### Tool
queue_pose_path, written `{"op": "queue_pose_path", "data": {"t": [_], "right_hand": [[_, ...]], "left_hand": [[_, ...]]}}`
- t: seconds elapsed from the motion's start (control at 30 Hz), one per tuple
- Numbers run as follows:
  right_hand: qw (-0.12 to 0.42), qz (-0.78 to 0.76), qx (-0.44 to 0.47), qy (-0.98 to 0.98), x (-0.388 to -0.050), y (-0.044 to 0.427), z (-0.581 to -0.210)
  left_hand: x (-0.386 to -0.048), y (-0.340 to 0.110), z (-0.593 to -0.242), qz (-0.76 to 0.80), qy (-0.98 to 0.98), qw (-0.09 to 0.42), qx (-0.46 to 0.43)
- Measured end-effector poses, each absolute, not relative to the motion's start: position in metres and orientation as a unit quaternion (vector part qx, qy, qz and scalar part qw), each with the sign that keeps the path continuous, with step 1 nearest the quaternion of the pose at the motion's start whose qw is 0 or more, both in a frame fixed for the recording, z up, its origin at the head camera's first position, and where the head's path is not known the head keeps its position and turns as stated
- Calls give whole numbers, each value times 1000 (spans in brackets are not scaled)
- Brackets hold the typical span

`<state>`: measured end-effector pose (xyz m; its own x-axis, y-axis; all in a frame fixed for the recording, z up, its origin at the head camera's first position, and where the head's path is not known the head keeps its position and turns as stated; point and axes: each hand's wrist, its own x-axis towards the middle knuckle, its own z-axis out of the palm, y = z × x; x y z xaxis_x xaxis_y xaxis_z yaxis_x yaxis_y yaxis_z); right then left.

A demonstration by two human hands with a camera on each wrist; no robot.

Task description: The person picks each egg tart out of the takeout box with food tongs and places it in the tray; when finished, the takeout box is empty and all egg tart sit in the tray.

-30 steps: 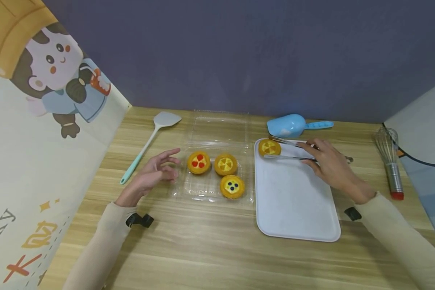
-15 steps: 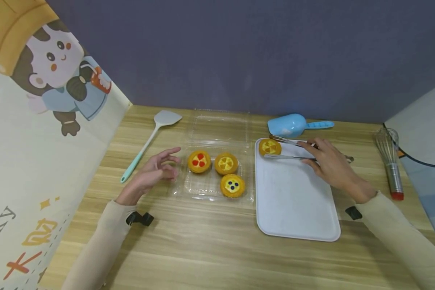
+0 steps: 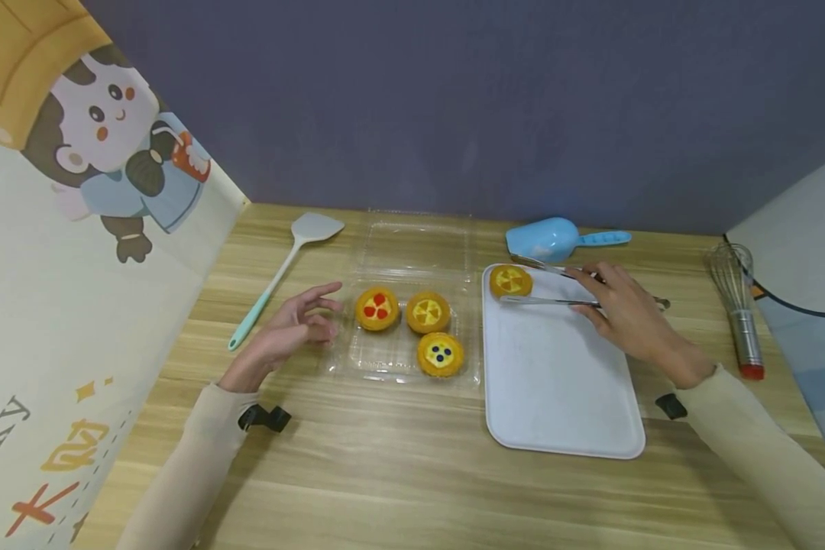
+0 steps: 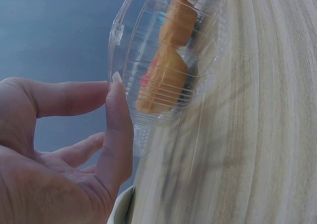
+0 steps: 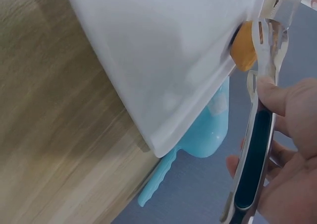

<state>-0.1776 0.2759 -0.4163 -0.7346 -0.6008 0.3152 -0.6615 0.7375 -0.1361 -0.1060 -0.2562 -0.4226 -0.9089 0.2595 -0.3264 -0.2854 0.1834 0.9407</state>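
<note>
Tart (image 3: 511,281) sits in the tray's (image 3: 564,382) far left corner between spread tongs (image 3: 550,300), which the right hand (image 3: 622,313) grips, perhaps to keep it clean, while the left hand (image 3: 292,325) rests loosely curved beside the box (image 3: 385,357).

Soft, even light; diffuse shadows.

Spread metal tongs (image 3: 548,300) straddle a yellow-topped tart (image 3: 510,281) on a white tray (image 3: 564,382).

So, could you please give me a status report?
Right hand holding tongs straddling tart on tray. Left hand at edge of clear container. Blue scoop behind tray.
</note>
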Motion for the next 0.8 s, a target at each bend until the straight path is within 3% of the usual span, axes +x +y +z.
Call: {"op": "queue_pose_path", "data": {"t": [0.53, 0.8], "right_hand": [[167, 133, 367, -905, -167, 244, -391], [156, 146, 394, -894, -163, 207, -383]], "left_hand": [[-107, -256, -426, 642, 738, 207, 1], [-106, -256, -426, 641, 739, 205, 3]]}}
